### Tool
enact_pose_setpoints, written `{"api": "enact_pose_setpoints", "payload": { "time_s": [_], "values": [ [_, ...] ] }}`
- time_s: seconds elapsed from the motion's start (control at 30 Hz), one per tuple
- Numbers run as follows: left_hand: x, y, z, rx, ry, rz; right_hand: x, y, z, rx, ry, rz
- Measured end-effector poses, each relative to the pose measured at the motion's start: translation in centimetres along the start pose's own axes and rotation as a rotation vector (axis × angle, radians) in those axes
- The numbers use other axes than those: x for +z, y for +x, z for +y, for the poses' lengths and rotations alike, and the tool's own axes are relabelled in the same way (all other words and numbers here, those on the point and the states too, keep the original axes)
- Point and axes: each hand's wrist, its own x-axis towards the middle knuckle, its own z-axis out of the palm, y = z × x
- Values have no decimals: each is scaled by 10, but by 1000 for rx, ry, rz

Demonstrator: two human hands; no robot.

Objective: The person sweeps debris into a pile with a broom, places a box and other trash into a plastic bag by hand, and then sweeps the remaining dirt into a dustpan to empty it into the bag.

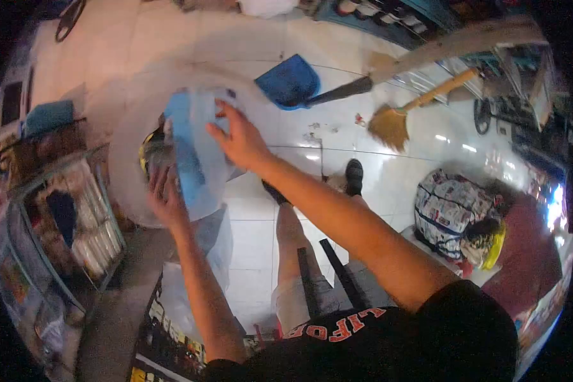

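Observation:
A large, round, translucent white plastic vessel (130, 204), blurred, is in front of me at the left. A light-blue strip (188, 146) shows in its middle, and to the left of that is a black-and-yellow item (148, 149) whose kind I cannot make out. My left hand (167, 197) is at the vessel's near side, fingers stretched and spread against the lower part of the black-and-yellow item. Over the vessel's right side is my right hand (240, 139), with thumb and forefinger apart and nothing seen between them.
A blue dustpan (291, 81) and a straw broom (389, 127) lie on the tiled floor ahead. To the right sits a patterned bag (449, 210) beside a yellow item (494, 245). A glass case (76, 223) stands at the left; shelves (388, 19) line the back.

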Motion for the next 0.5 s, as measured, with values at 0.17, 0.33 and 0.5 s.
{"api": "enact_pose_setpoints", "payload": {
  "time_s": [0.17, 0.33, 0.5],
  "values": [
    [32, -49, 44, -249, -104, 40, -120, -83, 53, 80, -157, -261],
    [121, -74, 114, -139, -316, -213, -284, -149, 165, 302, -592, -136],
    [192, -64, 213, -125, -580, -95, -455, -76, 204, 767, 116, 300]
  ]
}}
